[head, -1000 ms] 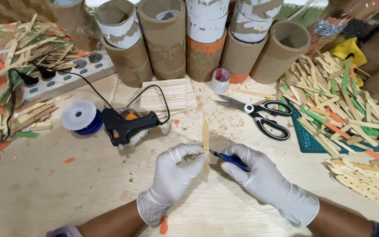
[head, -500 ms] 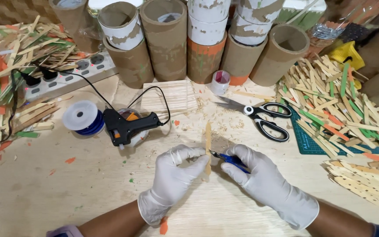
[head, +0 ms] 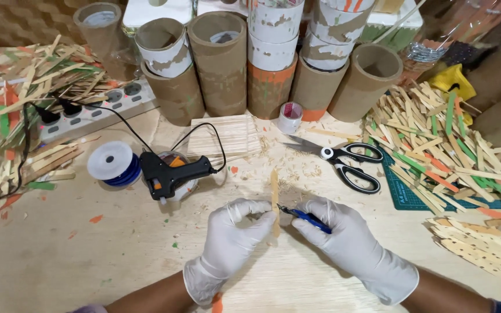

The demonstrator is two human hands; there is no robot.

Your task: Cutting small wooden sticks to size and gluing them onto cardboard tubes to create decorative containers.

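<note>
at far left a heap of sticks lies on the counter, with a power strip behind it carrying two black plugs. next come one spool of blue wire and one black glue gun, then a flat mat of sticks. the left hand, in a white glove, comes up from the lower edge with its palm turned inward, its fingers curled and pinching one upright stick near its lower half, just above the counter at centre. the right hand, also gloved, angles in from the lower right, fingers pressed together around a blue-handled cutter whose tip touches the stick. behind them stand about nine cardboard tubes, and one small tape roll. one pair of scissors lies open to the right, beside a green mat under a second heap, with a smaller pale pile nearest the right edge.
</note>
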